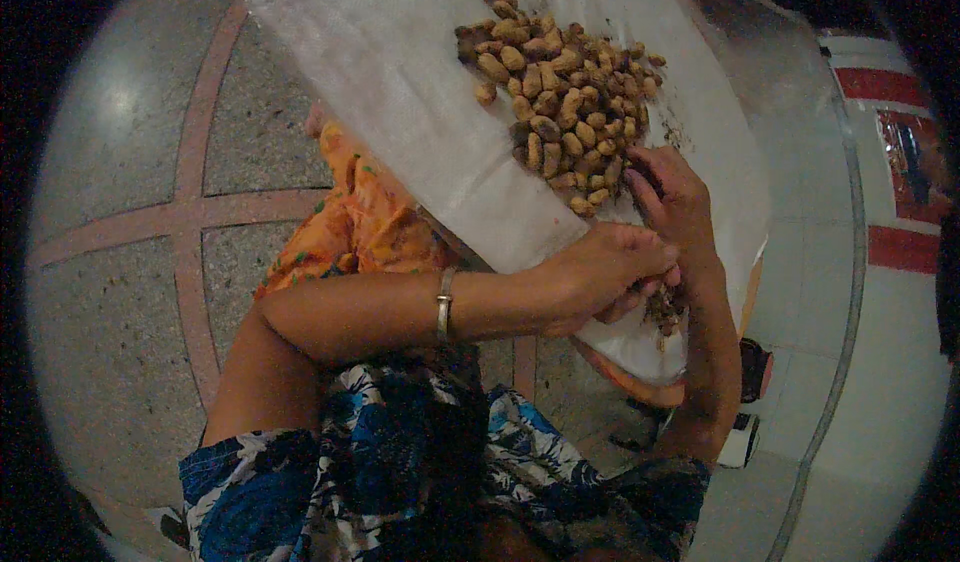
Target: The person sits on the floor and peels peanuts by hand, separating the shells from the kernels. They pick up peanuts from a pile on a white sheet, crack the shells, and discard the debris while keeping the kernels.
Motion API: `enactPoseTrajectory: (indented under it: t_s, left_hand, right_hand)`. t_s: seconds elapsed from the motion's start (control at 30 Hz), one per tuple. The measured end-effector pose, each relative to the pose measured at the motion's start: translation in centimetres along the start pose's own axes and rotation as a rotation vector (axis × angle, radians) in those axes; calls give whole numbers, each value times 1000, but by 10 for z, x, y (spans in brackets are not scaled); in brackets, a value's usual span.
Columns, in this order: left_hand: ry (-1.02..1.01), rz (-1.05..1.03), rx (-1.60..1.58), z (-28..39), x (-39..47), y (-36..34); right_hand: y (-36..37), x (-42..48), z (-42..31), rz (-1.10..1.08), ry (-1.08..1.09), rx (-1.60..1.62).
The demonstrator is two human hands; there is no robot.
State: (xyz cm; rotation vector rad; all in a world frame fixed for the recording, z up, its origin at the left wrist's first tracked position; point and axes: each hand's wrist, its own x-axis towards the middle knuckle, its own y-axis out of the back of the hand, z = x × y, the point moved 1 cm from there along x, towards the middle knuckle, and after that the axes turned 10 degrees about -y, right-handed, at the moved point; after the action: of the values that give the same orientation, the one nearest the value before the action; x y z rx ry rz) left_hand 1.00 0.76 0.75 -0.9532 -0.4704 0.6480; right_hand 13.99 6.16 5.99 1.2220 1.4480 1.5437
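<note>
A heap of unshelled peanuts (pixel 562 89) lies on a white woven sheet (pixel 442 142) before me. At the heap's near right edge, my right hand (pixel 671 194) has its fingers bent down against the peanuts. The fingertips are partly hidden, so a hold on any one peanut cannot be made out. My left hand (pixel 630 269) crosses in front of the right wrist with curled fingers. Whatever may be inside them is hidden. Just below the left fingers, a small cluster of brown bits (pixel 664 310) rests on the sheet. A metal bangle (pixel 444 305) circles my left wrist.
Orange patterned cloth (pixel 375 224) shows beside and under the sheet's left edge. Speckled floor tiles (pixel 112 322) with pinkish strips spread out at left. An orange-brown rim (pixel 637 389) shows under the sheet's near end. Dark crumbs (pixel 675 126) are scattered right of the heap.
</note>
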Motion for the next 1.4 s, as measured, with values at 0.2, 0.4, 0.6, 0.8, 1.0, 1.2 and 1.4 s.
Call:
enactPoseTrajectory:
  t_s: [0.2,0.4,0.6,0.8,1.0,1.2,1.4]
  left_hand:
    - [-92,52,-133,0,-2,1]
    - [-107,50,-165,4,-4,4]
    - [-136,91,-94,2,-4,-2]
    - [-116,102,130,2,-2,-1]
    - [-79,61,-119,3,-3,-3]
    - [-125,29,-139,3,-2,-2]
    - [-153,156,248,8,-10,-8]
  right_hand:
    - [18,-13,-12,93,-423,455]
    - [24,-44,-20,-17,-615,891]
    - [23,-54,-14,73,-322,692]
    - [37,-64,-25,96,-134,340]
    - [23,-61,-19,154,-168,735]
    - [11,-61,-19,236,-185,681]
    - [26,-69,-27,211,-309,476]
